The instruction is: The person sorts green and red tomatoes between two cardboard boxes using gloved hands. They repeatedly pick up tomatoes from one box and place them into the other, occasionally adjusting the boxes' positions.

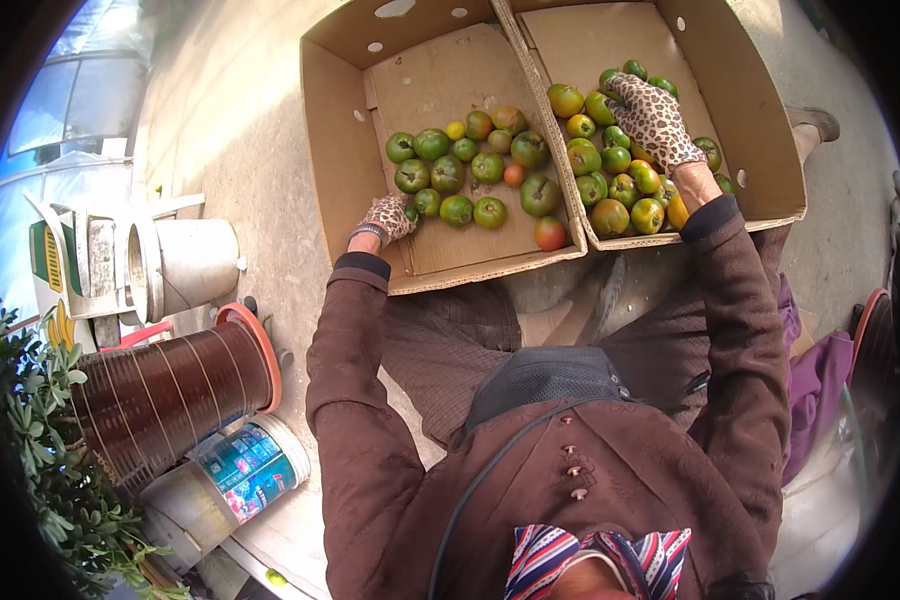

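Note:
Two open cardboard boxes stand side by side before me, the left box and the right box. Loose green, yellow and reddish tomatoes lie spread in the left one. My left hand, in a leopard-print glove, is inside its near left corner, its fingers around a green tomato that they mostly cover. More tomatoes crowd the near part of the right box. Over them is my gloved right hand, fingertips at a green tomato; its palm side is hidden.
Left on the concrete floor are a white bucket, a large brown ribbed pot with an orange rim, a printed plastic bucket and a leafy plant. Purple cloth lies at my right. A shoe shows beyond the right box.

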`<move>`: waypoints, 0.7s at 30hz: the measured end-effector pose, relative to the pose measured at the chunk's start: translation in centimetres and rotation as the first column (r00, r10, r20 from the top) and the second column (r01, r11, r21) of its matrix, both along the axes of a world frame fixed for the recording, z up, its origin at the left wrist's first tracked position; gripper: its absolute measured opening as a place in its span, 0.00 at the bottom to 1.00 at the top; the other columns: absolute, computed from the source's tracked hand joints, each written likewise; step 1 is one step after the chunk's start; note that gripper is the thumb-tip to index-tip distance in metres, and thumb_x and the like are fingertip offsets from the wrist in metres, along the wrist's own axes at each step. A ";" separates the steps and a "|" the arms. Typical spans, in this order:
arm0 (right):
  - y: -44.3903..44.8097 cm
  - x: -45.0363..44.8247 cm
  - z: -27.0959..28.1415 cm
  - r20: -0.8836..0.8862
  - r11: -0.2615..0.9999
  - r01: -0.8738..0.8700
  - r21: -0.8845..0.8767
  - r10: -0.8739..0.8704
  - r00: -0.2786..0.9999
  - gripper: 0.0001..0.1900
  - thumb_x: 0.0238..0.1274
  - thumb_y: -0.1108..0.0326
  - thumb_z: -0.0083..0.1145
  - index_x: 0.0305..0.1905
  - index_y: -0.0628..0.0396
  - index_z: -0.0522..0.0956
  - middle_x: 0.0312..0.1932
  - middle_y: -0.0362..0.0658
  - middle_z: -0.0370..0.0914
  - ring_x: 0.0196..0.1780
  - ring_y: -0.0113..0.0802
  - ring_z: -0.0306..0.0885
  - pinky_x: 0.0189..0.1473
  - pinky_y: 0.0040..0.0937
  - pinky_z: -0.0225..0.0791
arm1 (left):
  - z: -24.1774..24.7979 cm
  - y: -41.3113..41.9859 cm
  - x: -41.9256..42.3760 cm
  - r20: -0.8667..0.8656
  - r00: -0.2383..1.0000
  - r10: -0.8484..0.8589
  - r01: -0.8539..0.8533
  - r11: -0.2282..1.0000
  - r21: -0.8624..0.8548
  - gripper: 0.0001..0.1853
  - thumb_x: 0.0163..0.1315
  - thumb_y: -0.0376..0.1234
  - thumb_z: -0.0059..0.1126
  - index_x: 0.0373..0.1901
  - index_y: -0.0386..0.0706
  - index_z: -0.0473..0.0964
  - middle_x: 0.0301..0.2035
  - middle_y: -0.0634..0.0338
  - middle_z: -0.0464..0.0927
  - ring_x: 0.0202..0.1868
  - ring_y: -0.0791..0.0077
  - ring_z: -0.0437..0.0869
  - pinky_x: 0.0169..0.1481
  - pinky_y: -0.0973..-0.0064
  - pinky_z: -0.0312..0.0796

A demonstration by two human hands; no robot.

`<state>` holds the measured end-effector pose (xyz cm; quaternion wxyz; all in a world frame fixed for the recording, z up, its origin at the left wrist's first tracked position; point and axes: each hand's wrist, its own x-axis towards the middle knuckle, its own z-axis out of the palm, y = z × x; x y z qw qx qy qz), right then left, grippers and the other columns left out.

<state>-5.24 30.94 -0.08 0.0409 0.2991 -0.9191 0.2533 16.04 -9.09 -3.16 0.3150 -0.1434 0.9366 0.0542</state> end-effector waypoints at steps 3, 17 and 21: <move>0.3 -0.4 0.4 -0.022 1.000 0.017 -0.009 -0.018 1.000 0.15 0.63 0.64 0.58 0.54 0.50 0.79 0.48 0.49 0.82 0.51 0.48 0.80 0.53 0.42 0.72 | 0.6 0.6 0.1 -0.133 0.991 -0.005 -0.005 0.997 -0.073 0.23 0.53 0.33 0.65 0.53 0.38 0.76 0.55 0.40 0.75 0.56 0.47 0.78 0.60 0.59 0.72; 7.6 -8.0 -1.6 -0.189 0.870 0.462 -0.172 -0.490 0.851 0.15 0.64 0.64 0.52 0.55 0.47 0.79 0.52 0.45 0.80 0.55 0.47 0.78 0.57 0.40 0.71 | 9.0 15.8 -11.6 -0.784 0.405 0.471 0.147 0.812 0.564 0.19 0.59 0.33 0.64 0.51 0.36 0.77 0.41 0.49 0.83 0.43 0.62 0.85 0.49 0.69 0.76; 10.0 -7.6 -1.5 0.006 0.881 0.461 0.108 -0.464 0.886 0.20 0.59 0.67 0.53 0.58 0.46 0.77 0.57 0.44 0.78 0.60 0.46 0.75 0.61 0.42 0.69 | 8.9 22.1 -14.1 -0.689 0.340 0.640 0.243 0.648 0.722 0.18 0.58 0.34 0.64 0.49 0.38 0.78 0.41 0.50 0.82 0.44 0.60 0.83 0.52 0.64 0.73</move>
